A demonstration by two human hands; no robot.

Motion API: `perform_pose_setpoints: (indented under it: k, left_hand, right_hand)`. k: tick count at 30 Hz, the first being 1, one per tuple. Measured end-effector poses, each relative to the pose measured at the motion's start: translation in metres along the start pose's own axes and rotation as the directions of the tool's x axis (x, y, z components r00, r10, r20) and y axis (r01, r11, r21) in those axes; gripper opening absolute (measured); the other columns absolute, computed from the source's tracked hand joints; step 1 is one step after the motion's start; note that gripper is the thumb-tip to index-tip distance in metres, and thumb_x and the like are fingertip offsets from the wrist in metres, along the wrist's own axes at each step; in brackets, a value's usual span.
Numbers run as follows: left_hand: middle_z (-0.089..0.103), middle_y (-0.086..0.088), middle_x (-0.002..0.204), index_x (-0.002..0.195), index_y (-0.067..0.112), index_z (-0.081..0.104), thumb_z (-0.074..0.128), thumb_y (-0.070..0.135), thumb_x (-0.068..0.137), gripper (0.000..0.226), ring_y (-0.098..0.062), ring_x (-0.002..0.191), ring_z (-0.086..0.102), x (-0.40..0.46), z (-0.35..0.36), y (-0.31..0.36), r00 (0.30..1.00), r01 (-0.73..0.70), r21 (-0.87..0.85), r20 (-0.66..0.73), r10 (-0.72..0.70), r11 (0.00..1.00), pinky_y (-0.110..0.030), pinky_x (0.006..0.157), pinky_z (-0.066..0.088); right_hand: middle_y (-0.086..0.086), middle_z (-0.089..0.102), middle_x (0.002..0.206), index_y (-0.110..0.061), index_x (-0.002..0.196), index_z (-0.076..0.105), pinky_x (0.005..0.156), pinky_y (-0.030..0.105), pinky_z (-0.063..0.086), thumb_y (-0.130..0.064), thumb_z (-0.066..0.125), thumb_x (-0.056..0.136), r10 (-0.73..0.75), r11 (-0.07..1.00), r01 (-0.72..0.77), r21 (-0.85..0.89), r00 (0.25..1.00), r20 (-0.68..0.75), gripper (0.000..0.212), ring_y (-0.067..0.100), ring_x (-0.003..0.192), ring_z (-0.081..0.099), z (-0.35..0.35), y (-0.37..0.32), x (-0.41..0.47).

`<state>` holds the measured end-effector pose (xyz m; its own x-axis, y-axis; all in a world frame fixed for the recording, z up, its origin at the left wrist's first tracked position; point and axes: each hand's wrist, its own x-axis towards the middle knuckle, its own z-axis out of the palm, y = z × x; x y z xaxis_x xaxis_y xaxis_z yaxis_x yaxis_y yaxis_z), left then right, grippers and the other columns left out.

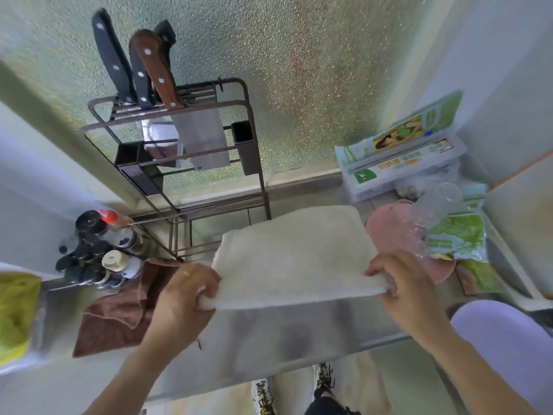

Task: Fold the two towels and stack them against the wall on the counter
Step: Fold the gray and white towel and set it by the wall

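The steel counter (269,333) is running left to right under a frosted, pebbled window (299,85) that is standing in for the far wall, and a person is leaning over it with both arms out. A wire knife rack (191,139) is rising at the far left with cleavers in it; a pink plate (386,232) and green packets (454,238) are crowding the far right. In the middle the white towel (296,256) is lying already doubled into a flat pad, its far edge near the sill and its near edge lifted slightly. The brown towel (113,319) is sitting crumpled at the near left, half under the left forearm — not yet folded, by the look of it.

The left hand (185,295) is pinching the towel's near-left corner, thumb on top and fingers curled beneath. The right hand (407,280) is clamping the near-right corner the same way, closed on the cloth.

To do this fold well, I'd say both corners should be travelling together and level — landing square on the far edge, layers lined up, then smoothed flat. The right side is sitting just beside the plate, so the cloth could be dragging over it unless kept clear
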<state>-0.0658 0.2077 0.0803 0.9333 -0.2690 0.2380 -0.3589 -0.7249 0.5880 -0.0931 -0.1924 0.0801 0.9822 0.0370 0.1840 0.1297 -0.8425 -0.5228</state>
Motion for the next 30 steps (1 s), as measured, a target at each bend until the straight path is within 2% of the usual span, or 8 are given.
perform_pose_setpoints:
  k: [6, 9, 13, 16, 19, 22, 26, 30]
  left_hand:
    - [0.062, -0.003, 0.078, 0.066, 0.012, 0.059, 0.079, -0.013, 0.041, 0.041, -0.025, 0.067, 0.063, -0.078, 0.088, -0.036, 0.934, -0.007, 0.279, 0.346, -0.094, 0.96, -0.028, 0.051, 0.048]
    - [0.059, -0.002, 0.101, 0.078, 0.015, 0.062, 0.074, -0.003, 0.056, 0.031, -0.022, 0.088, 0.063, -0.111, 0.113, -0.047, 0.844, 0.152, 0.307, 0.455, -0.285, 0.94, -0.032, 0.062, 0.055]
    - [0.045, 0.004, 0.11, 0.074, 0.026, 0.06, 0.071, 0.018, 0.069, 0.014, -0.019, 0.103, 0.055, -0.118, 0.126, -0.045, 0.734, 0.567, 0.1, 0.388, -0.557, 0.818, -0.034, 0.085, 0.052]
    - [0.053, 0.009, 0.091, 0.07, 0.023, 0.062, 0.084, 0.032, 0.076, 0.024, -0.025, 0.1, 0.058, -0.104, 0.131, -0.043, 0.665, 0.729, -0.003, 0.239, -0.707, 0.685, -0.041, 0.085, 0.054]
    - [0.06, -0.004, 0.096, 0.091, 0.011, 0.063, 0.087, 0.021, 0.074, 0.03, -0.032, 0.094, 0.063, -0.094, 0.135, -0.044, 0.711, 0.68, 0.13, 0.122, -0.693, 0.721, -0.04, 0.076, 0.056]
    - [0.053, -0.009, 0.135, 0.122, 0.022, 0.062, 0.077, 0.023, 0.083, 0.041, -0.033, 0.121, 0.054, -0.08, 0.149, -0.032, 0.862, 0.46, 0.286, 0.084, -0.5, 0.841, -0.043, 0.082, 0.06]
    - [0.007, -0.007, 0.17, 0.157, 0.045, 0.014, 0.047, 0.056, 0.096, 0.069, -0.033, 0.155, 0.01, -0.059, 0.186, -0.01, 0.891, 0.105, 0.397, 0.369, -0.263, 0.912, -0.05, 0.12, 0.025]
    - [-0.022, -0.001, 0.167, 0.155, 0.05, -0.001, 0.038, 0.061, 0.095, 0.072, -0.029, 0.154, -0.017, -0.059, 0.21, -0.014, 0.794, 0.133, 0.406, 0.502, -0.342, 0.904, -0.049, 0.125, 0.0]
  right_hand:
    - [-0.001, 0.063, 0.096, -0.015, 0.079, 0.066, 0.066, 0.028, 0.05, 0.019, 0.076, 0.049, 0.173, 0.984, -0.144, -0.105, 0.916, 0.362, 0.047, 0.026, 0.094, 0.062, 0.102, 0.032, -0.083]
    - [0.0, 0.058, 0.114, -0.017, 0.086, 0.068, 0.08, 0.031, 0.051, 0.012, 0.073, 0.059, 0.286, 0.958, -0.241, -0.156, 0.846, 0.45, 0.04, 0.025, 0.11, 0.053, 0.125, 0.039, -0.108]
    - [0.001, 0.041, 0.125, -0.023, 0.105, 0.065, 0.09, 0.035, 0.051, 0.006, 0.071, 0.064, 0.393, 0.916, -0.384, -0.113, 0.805, 0.444, 0.05, 0.019, 0.114, 0.047, 0.127, 0.04, -0.119]
    - [-0.002, 0.042, 0.12, -0.031, 0.113, 0.055, 0.083, 0.032, 0.047, -0.007, 0.075, 0.072, 0.603, 0.722, -0.683, 0.112, 0.7, 0.382, 0.052, 0.012, 0.1, 0.055, 0.122, 0.036, -0.111]
    - [0.004, 0.063, 0.111, -0.021, 0.111, 0.058, 0.077, 0.036, 0.054, -0.025, 0.08, 0.079, 0.807, 0.346, -0.869, 0.352, 0.467, 0.36, 0.039, 0.019, 0.094, 0.064, 0.124, 0.032, -0.093]
    - [0.018, 0.066, 0.099, 0.007, 0.123, 0.056, 0.085, 0.046, 0.055, -0.026, 0.082, 0.079, 0.862, 0.183, -0.917, 0.355, 0.324, 0.391, 0.06, 0.036, 0.091, 0.064, 0.127, 0.038, -0.079]
    - [0.032, 0.069, 0.097, 0.0, 0.12, 0.064, 0.087, 0.061, 0.056, -0.005, 0.08, 0.079, 0.814, 0.054, -0.908, 0.415, 0.281, 0.508, 0.045, 0.049, 0.083, 0.065, 0.119, 0.03, -0.064]
    - [0.019, 0.074, 0.108, -0.015, 0.11, 0.07, 0.094, 0.063, 0.054, 0.004, 0.074, 0.075, 0.682, 0.085, -0.858, 0.507, 0.421, 0.598, 0.041, 0.038, 0.098, 0.07, 0.111, 0.011, -0.049]
